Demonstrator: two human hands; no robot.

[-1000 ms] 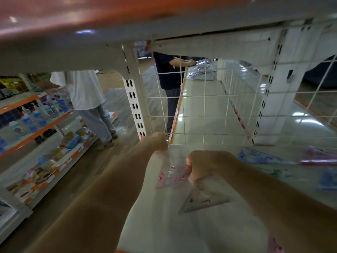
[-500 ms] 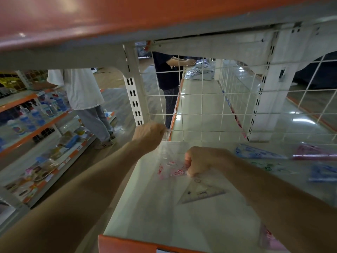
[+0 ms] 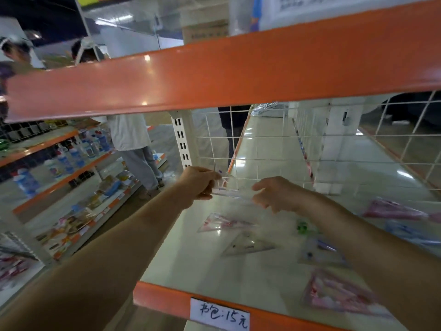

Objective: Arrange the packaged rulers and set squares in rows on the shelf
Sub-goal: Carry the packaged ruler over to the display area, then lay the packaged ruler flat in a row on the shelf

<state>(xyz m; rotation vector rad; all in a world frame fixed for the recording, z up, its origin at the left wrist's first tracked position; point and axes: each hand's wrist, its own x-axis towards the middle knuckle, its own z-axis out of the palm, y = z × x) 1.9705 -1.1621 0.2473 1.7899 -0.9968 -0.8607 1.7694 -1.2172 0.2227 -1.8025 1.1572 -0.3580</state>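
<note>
— While that slim clear packet (image 3: 230,192) hangs between two hands above the back of the shelf (image 3: 191,259), which hand does the work?

— I'd say the left hand (image 3: 199,181). Its fingers (image 3: 211,179) are curled round the packet's left end, clamped on it. At the other end is the right hand (image 3: 278,195), fingers bent. Whether they pinch the film or only touch it, I can't tell. It's blurred.

— So how would you set it down well?

— Lower it flat, long edge parallel to the wire grid (image 3: 262,144) behind, to start a straight row. The film looks glossy and limp and the shelf smooth and shiny, so I'd expect sliding. Lay it down and press it, don't drop it.

— And the rest?

— They're lying flat, scattered. A pink-printed triangular packet (image 3: 224,223) sits just below the hands and a clear set square (image 3: 248,246) nearer the front. To its right is a bluish packet (image 3: 322,254), and a pink packet (image 3: 338,292) lies near the orange front lip (image 3: 167,299). All are thin, flat and sharp-cornered. The triangles should sit neater with their long sides turned one way.
</note>
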